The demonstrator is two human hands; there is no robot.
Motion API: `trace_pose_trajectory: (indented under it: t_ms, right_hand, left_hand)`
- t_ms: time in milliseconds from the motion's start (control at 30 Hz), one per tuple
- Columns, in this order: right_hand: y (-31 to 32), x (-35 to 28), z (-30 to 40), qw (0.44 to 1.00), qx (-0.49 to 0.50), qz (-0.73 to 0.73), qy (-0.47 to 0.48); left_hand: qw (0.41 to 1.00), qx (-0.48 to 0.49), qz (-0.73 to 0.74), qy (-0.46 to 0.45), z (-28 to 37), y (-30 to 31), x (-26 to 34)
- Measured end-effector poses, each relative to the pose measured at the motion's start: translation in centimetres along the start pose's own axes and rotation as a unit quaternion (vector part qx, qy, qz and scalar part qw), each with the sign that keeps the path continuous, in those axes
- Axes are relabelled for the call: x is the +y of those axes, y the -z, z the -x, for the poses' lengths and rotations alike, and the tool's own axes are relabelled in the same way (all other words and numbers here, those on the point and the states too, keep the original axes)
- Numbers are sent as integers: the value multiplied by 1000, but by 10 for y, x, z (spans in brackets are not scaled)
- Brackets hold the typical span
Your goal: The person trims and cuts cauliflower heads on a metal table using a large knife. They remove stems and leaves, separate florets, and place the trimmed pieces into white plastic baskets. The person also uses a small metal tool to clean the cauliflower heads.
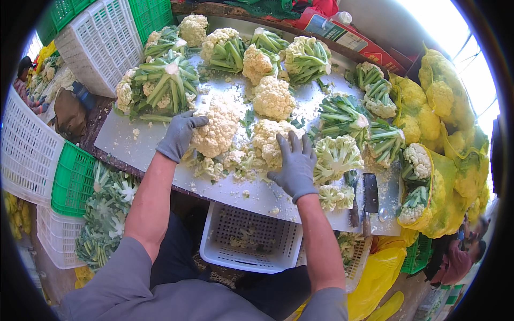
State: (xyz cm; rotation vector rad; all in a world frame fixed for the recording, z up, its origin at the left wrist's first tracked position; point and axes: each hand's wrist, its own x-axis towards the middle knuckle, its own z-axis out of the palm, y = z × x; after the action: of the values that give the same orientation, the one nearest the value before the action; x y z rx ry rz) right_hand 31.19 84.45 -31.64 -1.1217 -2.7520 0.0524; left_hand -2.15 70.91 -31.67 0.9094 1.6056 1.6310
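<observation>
My left hand (182, 134), in a grey glove, has its thumb and fingers around the left side of a cauliflower head (217, 127) on the metal worktop (132, 142). With fingers spread, my right hand (296, 160), gloved too, lies at the lower right edge of another cauliflower head (271, 138); whether it presses on it I cannot tell. Loose florets (211, 168) lie between the hands near the front edge. Right of my right hand are a cut cauliflower piece (337, 156), a cleaver (370, 194) and a knife with a dark handle (354, 214).
Leafy cauliflowers (166, 86) stand along the back. Yellow mesh sacks (453, 172) of cauliflower crowd the right side. A white plastic basket (251, 263) sits below the front edge; crates (100, 44) stand at left. Other people (457, 259) are at the far right and far left.
</observation>
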Motion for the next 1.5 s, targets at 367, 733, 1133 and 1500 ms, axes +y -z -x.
trace_pose_trajectory:
  t_ms: [367, 733, 1133, 1500]
  right_hand:
    - [-48, 26, -31, 978, 182, -98, 41]
    - [5, 73, -72, 763, -63, -611, -200]
    - [10, -22, -54, 726, 37, -675, -124]
    - [-31, 11, -52, 954, -49, -269, -121]
  left_hand:
    - [989, -41, 114, 87, -12, 38, -34]
    - [902, 168, -357, -176, -3, 8, -16]
    - [956, -18, -232, -179, 15, -70, 1]
    - [867, 43, -475, -143, 10, -77, 7]
